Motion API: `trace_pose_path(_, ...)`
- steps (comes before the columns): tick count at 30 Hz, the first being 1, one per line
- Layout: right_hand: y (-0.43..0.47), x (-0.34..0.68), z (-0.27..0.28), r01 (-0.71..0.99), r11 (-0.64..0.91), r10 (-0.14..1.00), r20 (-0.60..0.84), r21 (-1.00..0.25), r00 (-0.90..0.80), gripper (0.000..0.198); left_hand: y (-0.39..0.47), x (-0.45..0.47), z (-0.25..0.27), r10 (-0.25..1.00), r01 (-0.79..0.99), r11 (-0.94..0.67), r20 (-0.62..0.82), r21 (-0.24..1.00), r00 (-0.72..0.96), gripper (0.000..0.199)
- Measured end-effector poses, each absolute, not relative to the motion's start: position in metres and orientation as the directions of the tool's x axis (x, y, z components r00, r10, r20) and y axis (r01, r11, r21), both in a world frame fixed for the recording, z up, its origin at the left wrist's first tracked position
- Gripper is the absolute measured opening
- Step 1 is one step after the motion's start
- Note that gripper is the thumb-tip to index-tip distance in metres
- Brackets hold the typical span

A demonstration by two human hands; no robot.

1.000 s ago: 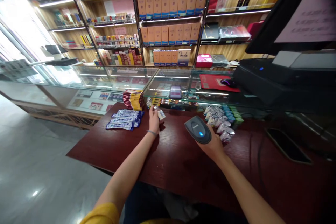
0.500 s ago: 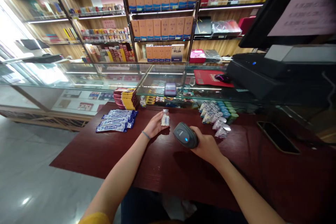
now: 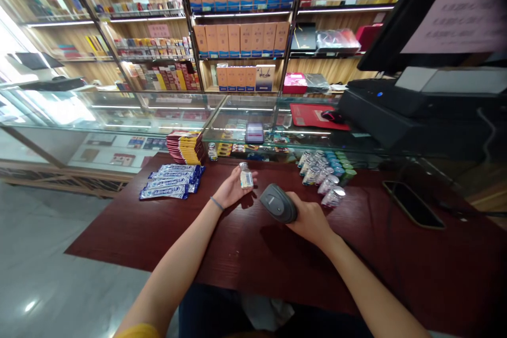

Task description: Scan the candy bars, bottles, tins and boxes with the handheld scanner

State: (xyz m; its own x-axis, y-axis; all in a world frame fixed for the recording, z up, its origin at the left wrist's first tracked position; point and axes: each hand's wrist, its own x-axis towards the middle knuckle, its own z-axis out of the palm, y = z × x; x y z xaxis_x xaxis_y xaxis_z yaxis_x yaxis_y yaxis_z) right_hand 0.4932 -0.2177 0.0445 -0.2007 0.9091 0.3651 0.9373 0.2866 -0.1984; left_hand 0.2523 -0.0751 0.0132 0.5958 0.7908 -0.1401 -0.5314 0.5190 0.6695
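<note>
My left hand (image 3: 232, 187), palm turned up, holds a small clear bottle (image 3: 246, 178) with a silver cap and a label, tilted over its fingers. My right hand (image 3: 311, 217) is wrapped round the handle of a dark grey barcode scanner (image 3: 278, 204), whose head points towards the bottle. Beyond the right hand stand rows of similar small silver-capped bottles (image 3: 328, 184), with blue and green ones (image 3: 347, 175) behind them. Another small bottle (image 3: 213, 151) stands alone by the glass case.
Blue-and-white sachets (image 3: 168, 184) lie at the left of the dark red table (image 3: 158, 240), with a stack of red-and-yellow packets (image 3: 185, 148) behind. A phone (image 3: 414, 205) lies at right. A glass display case (image 3: 237, 111) and black till equipment (image 3: 396, 116) border the table.
My left hand has turned further palm-up, and the bottle has gone from upright to tilted. The blue light on the scanner has gone out. My right hand keeps its grip.
</note>
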Motion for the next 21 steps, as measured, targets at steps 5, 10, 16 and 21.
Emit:
trace_pose_path(5,-0.217,0.495,0.043,0.913,0.318,0.903,0.374,-0.256,-0.21,0.039,-0.078,0.25,0.015,0.808,-0.566,0.535,-0.184,0.628,0.559,0.027)
trace_pose_path(10,-0.217,0.496,0.042,0.906,0.326,0.9,0.381,-0.272,-0.209,0.041,-0.078,0.252,0.015,0.841,-0.608,0.497,-0.171,0.618,0.513,0.018)
trace_pose_path(16,-0.217,0.498,0.043,0.894,0.351,0.872,0.445,-0.278,-0.204,0.039,-0.08,0.255,0.015,0.889,-0.593,0.36,-0.074,0.72,0.451,0.035)
trace_pose_path(21,-0.221,0.507,0.052,0.879,0.372,0.814,0.559,-0.298,-0.155,0.038,-0.084,0.258,0.018,0.889,-0.517,0.296,-0.034,0.803,0.457,0.045)
